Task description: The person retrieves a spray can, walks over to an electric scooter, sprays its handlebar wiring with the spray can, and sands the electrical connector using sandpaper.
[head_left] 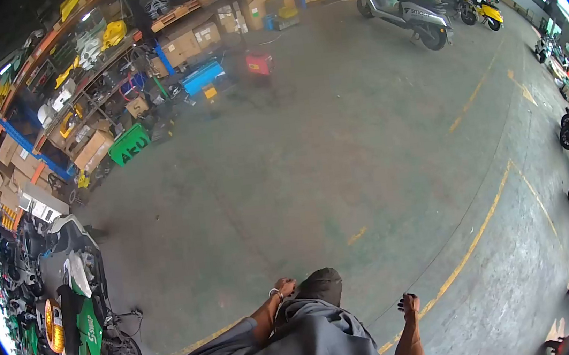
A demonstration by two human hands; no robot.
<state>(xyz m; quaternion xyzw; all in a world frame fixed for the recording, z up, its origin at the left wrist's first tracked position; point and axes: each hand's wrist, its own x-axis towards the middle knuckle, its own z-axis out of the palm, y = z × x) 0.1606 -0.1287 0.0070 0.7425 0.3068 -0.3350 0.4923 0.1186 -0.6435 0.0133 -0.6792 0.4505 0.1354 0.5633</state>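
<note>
My left hand (285, 287), with a pale bracelet at the wrist, is curled closed in front of my body. It is beside the dark cloth (320, 286) that shows past my grey shirt (297, 348). Whatever it may hold is hidden. My right hand (410, 303) is out to the right, fingers wrapped round a small dark object (402, 299) too small to name. Bare concrete floor shows around both hands, and neither touches anything standing on it.
A green motorbike (90, 333) stands at lower left. Shelving (51, 158) with boxes runs along the left and back, with a green crate (130, 144), a blue box (203, 77) and a red case (259, 64) before it. A grey scooter (413, 12) stands far right; more line the right edge.
</note>
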